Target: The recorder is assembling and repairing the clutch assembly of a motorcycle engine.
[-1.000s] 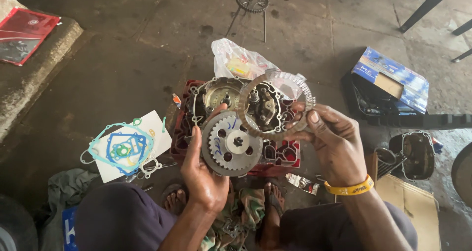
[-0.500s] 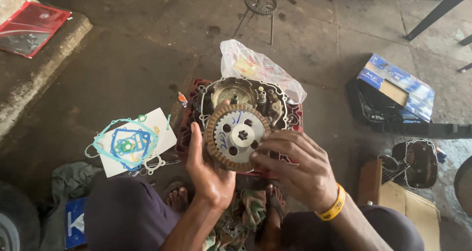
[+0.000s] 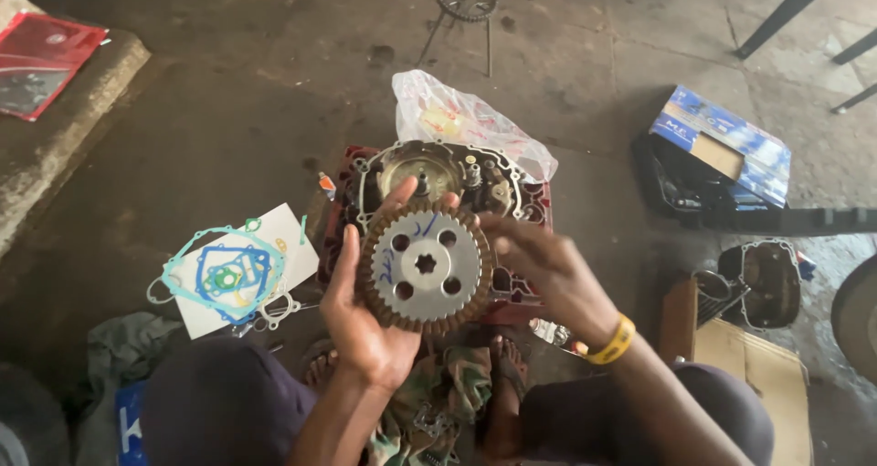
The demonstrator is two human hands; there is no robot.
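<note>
Got the clutch disc (image 3: 426, 267) cradled in my left hand (image 3: 365, 324), fingers curled round its toothed rim, right hand (image 3: 539, 265) pinching the other edge. It's hovering just above the open engine case (image 3: 475, 178). Looks like inspection stage; next I'd need to line up the centre splines squarely.

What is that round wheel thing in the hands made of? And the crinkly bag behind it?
The round disc looks like dull grey metal in the middle, with holes cut through it. Its brown toothed rim seems a rougher, perhaps cork-like friction material. The left hand cups it; the right hand touches its edge. The bag looks like thin clear plastic, wrinkled and shiny.
</note>
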